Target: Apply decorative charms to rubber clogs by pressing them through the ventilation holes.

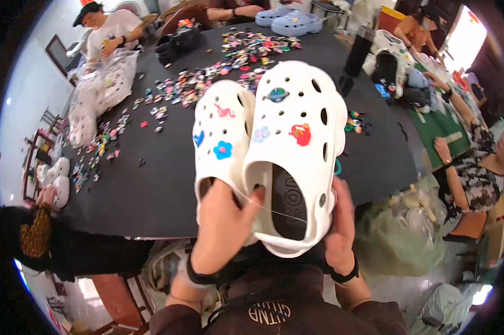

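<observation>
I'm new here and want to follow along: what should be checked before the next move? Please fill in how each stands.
1. Left hand at the left clog: ok, at its opening, some fingers hidden.
2. Right hand supporting the right clog: ok, along its outer side.
3. Left clog's charms showing: ok, pink charm, blue heart, blue flower.
4. Right clog's charms showing: ok, planet, pale flower, red charm.
5. Strand clear of the right clog's opening: not ok, it crosses it.
6. Left clog's strap in place: cannot tell, mostly hidden.
</observation>
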{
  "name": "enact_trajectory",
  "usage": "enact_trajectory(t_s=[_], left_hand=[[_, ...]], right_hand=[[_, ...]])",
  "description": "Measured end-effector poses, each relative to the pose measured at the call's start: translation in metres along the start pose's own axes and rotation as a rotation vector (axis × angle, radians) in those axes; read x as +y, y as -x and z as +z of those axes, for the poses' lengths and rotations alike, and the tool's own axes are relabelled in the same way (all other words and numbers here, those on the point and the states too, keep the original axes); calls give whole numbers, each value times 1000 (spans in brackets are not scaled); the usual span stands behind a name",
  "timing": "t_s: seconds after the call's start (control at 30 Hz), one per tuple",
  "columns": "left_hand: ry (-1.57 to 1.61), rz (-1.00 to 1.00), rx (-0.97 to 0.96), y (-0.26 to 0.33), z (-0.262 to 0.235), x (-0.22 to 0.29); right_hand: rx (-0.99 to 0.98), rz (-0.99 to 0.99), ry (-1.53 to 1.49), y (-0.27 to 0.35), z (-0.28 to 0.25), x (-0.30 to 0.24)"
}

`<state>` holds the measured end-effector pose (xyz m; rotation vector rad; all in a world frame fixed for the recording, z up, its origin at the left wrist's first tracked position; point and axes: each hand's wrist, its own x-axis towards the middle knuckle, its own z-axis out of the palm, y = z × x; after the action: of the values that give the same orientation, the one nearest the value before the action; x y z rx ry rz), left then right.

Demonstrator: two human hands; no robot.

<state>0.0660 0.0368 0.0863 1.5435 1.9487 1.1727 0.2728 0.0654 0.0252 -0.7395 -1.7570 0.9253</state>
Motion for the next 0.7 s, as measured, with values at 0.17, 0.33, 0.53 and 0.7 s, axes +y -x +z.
enact_trajectory(t_s=[0.17, 0.33, 0.53, 0.7], left_hand=[[-256, -47, -217, -15, 54, 2], [-121, 331, -158, 3, 20, -22], [315, -36, 553, 22, -4, -91], [308, -156, 177, 34, 35, -118]], right_hand=[[99, 267, 244, 3, -27, 44], [378, 507, 18, 6, -45, 55], [113, 81, 367, -31, -43, -7], [-588, 404, 712, -74, 1, -14]])
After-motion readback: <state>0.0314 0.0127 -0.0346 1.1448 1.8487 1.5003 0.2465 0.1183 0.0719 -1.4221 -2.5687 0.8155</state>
